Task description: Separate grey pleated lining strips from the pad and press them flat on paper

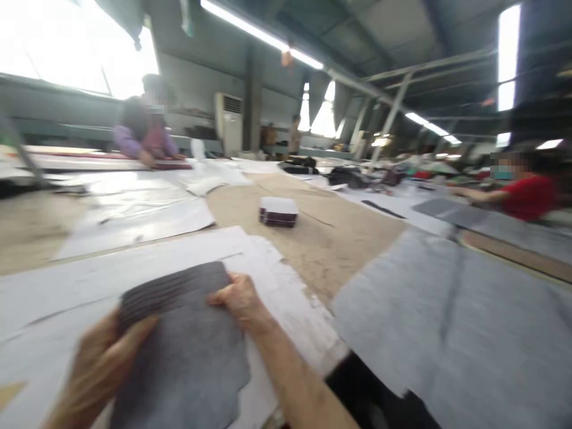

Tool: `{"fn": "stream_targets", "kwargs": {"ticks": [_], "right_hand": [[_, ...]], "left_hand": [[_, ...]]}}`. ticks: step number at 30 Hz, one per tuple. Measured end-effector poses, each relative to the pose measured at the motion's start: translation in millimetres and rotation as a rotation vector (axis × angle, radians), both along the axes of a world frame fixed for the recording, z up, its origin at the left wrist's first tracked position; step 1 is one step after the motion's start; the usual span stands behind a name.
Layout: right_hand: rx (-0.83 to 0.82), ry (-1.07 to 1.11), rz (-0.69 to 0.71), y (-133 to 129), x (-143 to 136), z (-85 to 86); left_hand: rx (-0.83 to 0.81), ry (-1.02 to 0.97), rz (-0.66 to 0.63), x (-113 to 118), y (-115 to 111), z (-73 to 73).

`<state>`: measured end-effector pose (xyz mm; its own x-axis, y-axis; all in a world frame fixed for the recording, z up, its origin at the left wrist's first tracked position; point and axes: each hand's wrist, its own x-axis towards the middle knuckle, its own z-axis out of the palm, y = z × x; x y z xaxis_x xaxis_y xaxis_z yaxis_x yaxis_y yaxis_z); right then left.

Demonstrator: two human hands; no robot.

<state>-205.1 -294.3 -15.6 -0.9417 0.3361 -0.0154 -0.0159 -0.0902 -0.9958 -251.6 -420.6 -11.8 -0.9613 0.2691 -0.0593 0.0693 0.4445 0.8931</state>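
Note:
A stack of grey cut fabric pieces point(192, 351) is held up between both hands, low in the head view. Its layered far edge is slightly fanned. My left hand point(100, 357) grips the left side, thumb on top and the other fingers mostly hidden. On the upper right edge my right hand point(239, 298) is closed, thumb over the top piece; its fingertips underneath are out of sight. White paper sheets point(214, 244) lie on the table below the stack.
A small block of stacked dark pieces with a pale top point(277, 212) sits on the tan table point(348, 238). Grey fabric point(402, 310) covers the right side. Black cloth point(375, 387) is at the near edge. One person point(145, 128) works far left, another point(529, 193) at right.

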Motion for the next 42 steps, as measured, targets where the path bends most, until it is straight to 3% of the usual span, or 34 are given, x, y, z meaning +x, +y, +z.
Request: {"fn": "stream_targets", "kwargs": {"ticks": [2, 4, 8, 12, 15, 20, 25, 28, 34, 37, 39, 42], "right_hand": [[0.009, 0.083, 0.025, -15, -17, -7.4], [0.016, 0.151, 0.016, -21, -24, -12.2], [0.046, 0.087, 0.01, -16, -21, -13.1], [-0.021, -0.091, 0.068, -11, -19, -11.7], [-0.095, -0.084, 0.059, -13, -20, -12.7], [0.003, 0.062, -0.105, -17, -20, -13.3], [-0.105, -0.132, 0.086, -16, -18, -8.1], [-0.142, -0.158, 0.117, -18, -17, -7.4], [0.308, 0.155, -0.112, -20, -15, -10.4], [0.074, -0.019, 0.014, -18, -16, -7.7], [-0.054, -0.14, 0.097, -18, -16, -5.9], [-0.008, -0.115, 0.052, -20, -14, -6.1]], "left_hand": [[0.217, 0.046, 0.139, -5, -47, -5.8], [0.399, 0.033, 0.17, -5, -66, -15.4], [0.573, -0.117, 0.151, -9, -61, -28.3], [0.687, -0.122, 0.149, -10, -59, -21.9], [0.735, -0.123, 0.146, -9, -63, -17.3], [0.728, -0.268, 0.094, -8, -63, -21.1], [0.659, -0.094, 0.166, -6, -63, -19.9], [0.649, -0.064, 0.16, -6, -64, -17.9], [0.645, -0.253, 0.106, -9, -65, -19.7], [0.625, -0.166, 0.157, -5, -65, -18.0], [0.566, 0.014, 0.178, -3, -65, -16.5], [0.555, 0.085, 0.17, -3, -65, -17.1]]}}
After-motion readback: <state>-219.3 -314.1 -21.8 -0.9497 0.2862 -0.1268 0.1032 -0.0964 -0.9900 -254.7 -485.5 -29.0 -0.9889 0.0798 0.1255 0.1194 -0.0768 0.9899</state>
